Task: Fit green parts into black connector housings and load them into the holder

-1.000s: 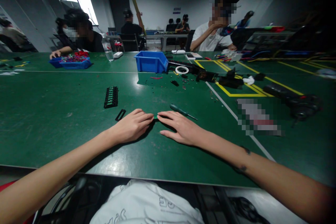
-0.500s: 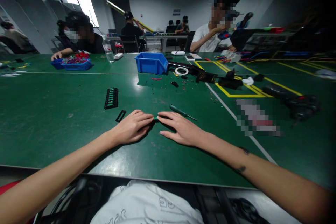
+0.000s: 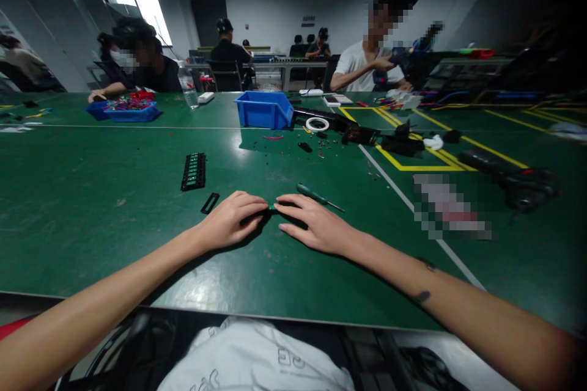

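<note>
A small green strip (image 3: 271, 208), perhaps a circuit board, lies low at the table between my hands, mostly covered by fingers. My left hand (image 3: 236, 219) is closed with its fingertips on the strip's left end; its thumb is largely hidden. From the other side, my right hand (image 3: 316, 223) touches the right end with stretched fingertips, its thumb held apart. Just beyond the right fingers lies a green-handled screwdriver (image 3: 316, 193), blade pointing right. Beside my left hand is a black rectangular frame (image 3: 210, 203). Farther off stands a black holder with green slots (image 3: 194, 171).
A blue bin (image 3: 263, 111) stands mid-table, with a white ring (image 3: 317, 124), small loose parts and black parts to its right. Blue trays of coloured wires (image 3: 132, 111) and a water bottle (image 3: 189, 88) sit far left. A black device (image 3: 527, 186) lies right. Co-workers sit opposite.
My hands stay almost in place around the green strip, with only slight finger movement. Across the table, the person in white has lowered a hand and the dark object in it.
</note>
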Action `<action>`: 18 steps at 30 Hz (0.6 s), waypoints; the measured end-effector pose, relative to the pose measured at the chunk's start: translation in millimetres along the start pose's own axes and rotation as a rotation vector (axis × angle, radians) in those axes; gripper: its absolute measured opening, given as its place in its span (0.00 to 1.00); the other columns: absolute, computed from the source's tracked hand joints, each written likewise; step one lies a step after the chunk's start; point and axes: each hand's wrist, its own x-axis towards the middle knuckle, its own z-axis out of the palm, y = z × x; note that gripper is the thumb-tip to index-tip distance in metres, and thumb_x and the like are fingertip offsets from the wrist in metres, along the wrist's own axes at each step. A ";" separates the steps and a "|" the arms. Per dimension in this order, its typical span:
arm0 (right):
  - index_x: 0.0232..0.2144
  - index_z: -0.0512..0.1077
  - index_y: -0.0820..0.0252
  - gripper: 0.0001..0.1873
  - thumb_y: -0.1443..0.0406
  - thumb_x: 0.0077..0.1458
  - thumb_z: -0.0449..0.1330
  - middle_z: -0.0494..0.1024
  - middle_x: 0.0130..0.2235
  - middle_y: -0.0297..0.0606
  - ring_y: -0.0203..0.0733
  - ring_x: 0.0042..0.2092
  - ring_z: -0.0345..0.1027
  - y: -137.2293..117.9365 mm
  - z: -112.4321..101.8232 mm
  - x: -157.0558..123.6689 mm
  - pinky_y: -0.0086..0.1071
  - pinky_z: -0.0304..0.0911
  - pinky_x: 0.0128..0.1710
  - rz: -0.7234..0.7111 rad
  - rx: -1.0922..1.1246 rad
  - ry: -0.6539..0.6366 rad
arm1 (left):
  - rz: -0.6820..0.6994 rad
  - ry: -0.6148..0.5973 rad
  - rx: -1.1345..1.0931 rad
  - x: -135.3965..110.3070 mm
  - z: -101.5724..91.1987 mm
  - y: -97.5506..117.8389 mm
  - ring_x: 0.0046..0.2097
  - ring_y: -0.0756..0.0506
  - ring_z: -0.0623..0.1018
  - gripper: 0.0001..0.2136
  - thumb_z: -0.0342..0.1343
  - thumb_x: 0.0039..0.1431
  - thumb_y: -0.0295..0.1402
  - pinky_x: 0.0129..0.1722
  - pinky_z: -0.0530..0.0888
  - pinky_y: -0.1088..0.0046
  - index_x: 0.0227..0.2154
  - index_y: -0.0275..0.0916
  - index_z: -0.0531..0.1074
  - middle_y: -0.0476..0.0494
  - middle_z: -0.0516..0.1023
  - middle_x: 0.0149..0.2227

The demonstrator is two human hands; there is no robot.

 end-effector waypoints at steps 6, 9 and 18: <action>0.62 0.70 0.56 0.23 0.58 0.68 0.58 0.70 0.63 0.49 0.53 0.63 0.67 0.2 -0.7 0.2 0.51 0.65 0.63 0.008 -0.009 -0.004 | -0.148 -0.009 -0.017 12.3 9.3 -2.2 0.48 0.41 0.77 0.17 0.56 0.68 0.42 0.48 0.74 0.61 0.53 0.37 0.73 0.36 0.76 0.48; 0.61 0.71 0.54 0.22 0.59 0.68 0.58 0.71 0.62 0.49 0.52 0.62 0.67 0.3 -0.4 0.3 0.51 0.66 0.63 0.007 0.000 0.004 | -0.146 -0.043 0.009 18.4 16.7 -5.2 0.45 0.42 0.77 0.15 0.56 0.68 0.42 0.45 0.74 0.63 0.48 0.37 0.75 0.38 0.75 0.44; 0.62 0.71 0.57 0.23 0.59 0.68 0.57 0.70 0.62 0.50 0.52 0.62 0.67 1.6 0.4 0.4 0.50 0.66 0.63 0.004 -0.016 -0.008 | -0.214 0.016 -0.080 16.8 18.6 -2.2 0.40 0.45 0.76 0.12 0.54 0.71 0.40 0.41 0.72 0.67 0.46 0.38 0.76 0.41 0.76 0.41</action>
